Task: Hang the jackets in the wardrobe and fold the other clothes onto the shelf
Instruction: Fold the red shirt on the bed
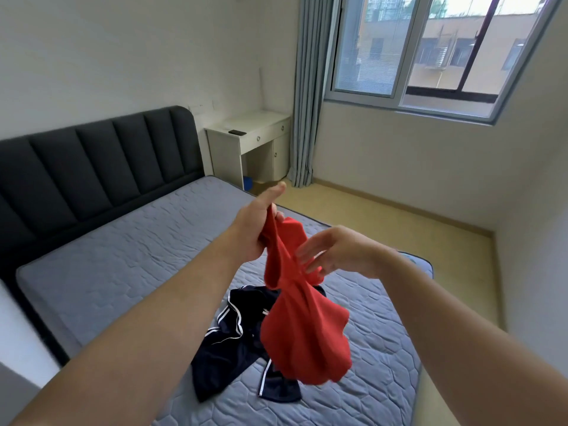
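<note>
1. Red top (304, 330) dangling in a bunch above the bed (123, 247), clear of the mattress.
2. Clamped at its upper edge in the left hand (255, 229), fingers curled on the cloth, thumb sticking up.
3. Right hand (329, 253) at mid-cloth, fingers spread and loose, brushing fabric, gripping nothing; tips blurred.
4. Navy jacket (239, 342) crumpled on the bed below, not yet hung.
5. Looks like untangling the top for folding.
6. Next, probably: catch a second edge with the right, pull it open, lay flat. Wardrobe and shelf out of sight.

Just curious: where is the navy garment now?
Head view, lower centre: the navy garment lies crumpled on the mattress, below the red garment the left hand holds.
</note>
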Available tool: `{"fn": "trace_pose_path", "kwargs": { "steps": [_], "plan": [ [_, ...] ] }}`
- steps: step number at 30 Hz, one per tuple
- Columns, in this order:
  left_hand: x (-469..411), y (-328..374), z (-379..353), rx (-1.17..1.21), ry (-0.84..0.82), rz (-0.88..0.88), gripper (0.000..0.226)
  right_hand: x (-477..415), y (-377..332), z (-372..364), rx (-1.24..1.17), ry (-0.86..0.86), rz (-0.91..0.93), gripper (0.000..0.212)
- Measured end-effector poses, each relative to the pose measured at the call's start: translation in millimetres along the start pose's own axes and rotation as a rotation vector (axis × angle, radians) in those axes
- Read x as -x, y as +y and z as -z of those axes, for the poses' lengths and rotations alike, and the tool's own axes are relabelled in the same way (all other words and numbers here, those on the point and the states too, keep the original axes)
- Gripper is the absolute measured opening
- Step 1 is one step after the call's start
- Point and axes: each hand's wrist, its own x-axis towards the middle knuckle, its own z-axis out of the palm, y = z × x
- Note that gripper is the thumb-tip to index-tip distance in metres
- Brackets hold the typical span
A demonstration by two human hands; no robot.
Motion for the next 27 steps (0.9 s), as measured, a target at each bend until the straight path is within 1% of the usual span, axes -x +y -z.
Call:
{"fn": "trace_pose_path", "kwargs": {
  "steps": [2, 3, 4, 6, 7, 8, 10, 11, 13, 15, 16, 18, 19, 20, 21, 22, 23, 24, 25, 26, 27],
  "plan": [
    [-1.9, -1.6, -0.8, -0.072, 0.003, -0.055, 0.036, -6.9, 5.7, -1.2, 0.148, 0.326, -0.047, 0.037],
    [-1.9, -2.1, -2.0, -0.095, -0.001, -0.085, 0.035, -10.8, 11.0, -2.9, 0.187, 0.413, -0.054, 0.037],
    [-1.1, -2.0, -3.8, -0.105, -0.011, -0.110, 0.035, -14.6, 16.4, -5.9, 0.226, 0.420, -0.054, 0.049],
    [1.9, -0.3, -9.8, -0.080, -0.049, -0.163, 0.029, -22.8, 26.5, -14.3, 0.330, 0.320, -0.074, 0.084],
    [2.9, 0.9, -12.2, -0.055, -0.076, -0.191, 0.028, -27.4, 31.2, -20.0, 0.381, 0.267, -0.082, 0.089],
    [3.3, 2.0, -12.9, -0.034, -0.096, -0.211, 0.028, -32.8, 35.6, -26.0, 0.408, 0.240, -0.079, 0.078],
    [3.8, 5.8, -10.8, -0.043, -0.104, -0.254, 0.029, -41.6, 44.2, -36.4, 0.383, 0.290, -0.074, 0.024],
    [3.1, 7.5, -7.9, -0.096, -0.084, -0.285, 0.028, -42.7, 46.4, -38.6, 0.351, 0.330, -0.082, 0.006],
    [0.9, 9.5, 1.5, -0.318, 0.027, -0.368, 0.022, -44.2, 50.8, -36.6, 0.309, 0.406, -0.125, 0.017],
    [-2.3, 8.5, 14.8, -0.625, 0.155, -0.446, 0.019, -43.5, 48.4, -30.3, 0.286, 0.458, -0.123, 0.021],
    [-4.5, 7.2, 22.3, -0.773, 0.169, -0.451, 0.019, -42.5, 43.9, -27.5, 0.262, 0.461, -0.109, 0.022],
    [-7.6, 4.2, 33.3, -1.036, 0.120, -0.360, 0.025, -42.5, 33.8, -23.3, 0.211, 0.449, -0.066, 0.024],
    [-8.6, 1.0, 35.8, -1.185, 0.099, -0.293, 0.031, -42.5, 27.7, -22.4, 0.186, 0.438, -0.044, 0.023],
    [-9.7, -3.6, 36.0, -1.359, 0.085, -0.264, 0.041, -42.8, 22.0, -21.5, 0.156, 0.419, -0.027, 0.022],
    [-10.8, -9.8, 34.4, -1.514, 0.062, -0.281, 0.053, -42.1, 15.5, -20.9, 0.116, 0.389, -0.014, 0.020],
    [-11.5, -16.0, 30.5, -1.590, 0.006, -0.329, 0.065, -41.5, 10.1, -20.6, 0.069, 0.348, -0.004, 0.019],
    [-11.9, -21.7, 26.8, -1.551, -0.085, -0.373, 0.073, -40.5, 5.1, -20.2, 0.009, 0.307, 0.004, 0.019],
    [-12.1, -26.6, 23.7, -1.409, -0.178, -0.381, 0.074, -40.0, 2.2, -19.3, -0.054, 0.268, 0.009, 0.020],
    [-13.3, -30.9, 21.8, -1.239, -0.240, -0.360, 0.065, -38.4, -0.2, -17.9, -0.113, 0.235, 0.007, 0.022],
    [-16.0, -34.4, 20.6, -1.120, -0.259, -0.343, 0.051, -36.9, -0.9, -15.4, -0.156, 0.204, -0.004, 0.025],
    [-19.0, -37.4, 19.3, -1.073, -0.242, -0.328, 0.035, -34.5, 0.0, -12.1, -0.183, 0.176, -0.024, 0.029]
  ]
}}
